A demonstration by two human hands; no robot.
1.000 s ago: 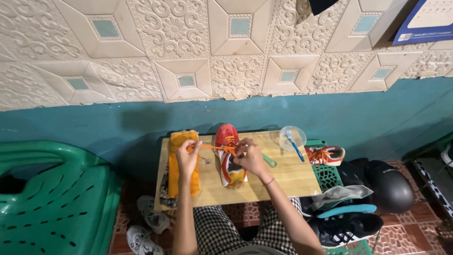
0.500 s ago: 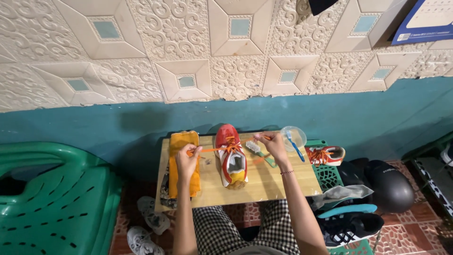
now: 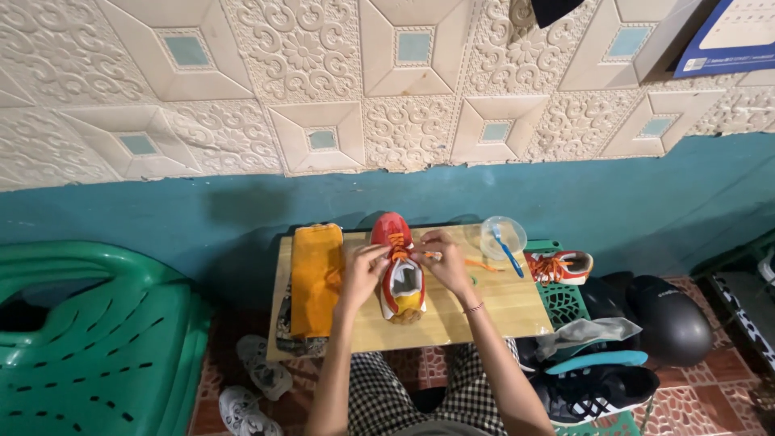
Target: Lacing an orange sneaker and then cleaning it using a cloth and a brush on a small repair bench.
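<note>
my left hand [image 3: 365, 270] and right hand [image 3: 442, 260] pinch orange laces [image 3: 399, 245] on red-orange sneaker [image 3: 400, 274] | wooden counter [image 3: 492, 311] | risk: lace slips, pinch looks loose

Folded orange cloth [image 3: 316, 278] lying on the wooden counter [image 3: 492, 311], just left of the fingers. Clear bowl [image 3: 502, 236] with blue toothbrush [image 3: 508, 250] right of them. Green plastic chair [image 3: 89, 339] far left; black helmet [image 3: 668, 323] far right.
</note>
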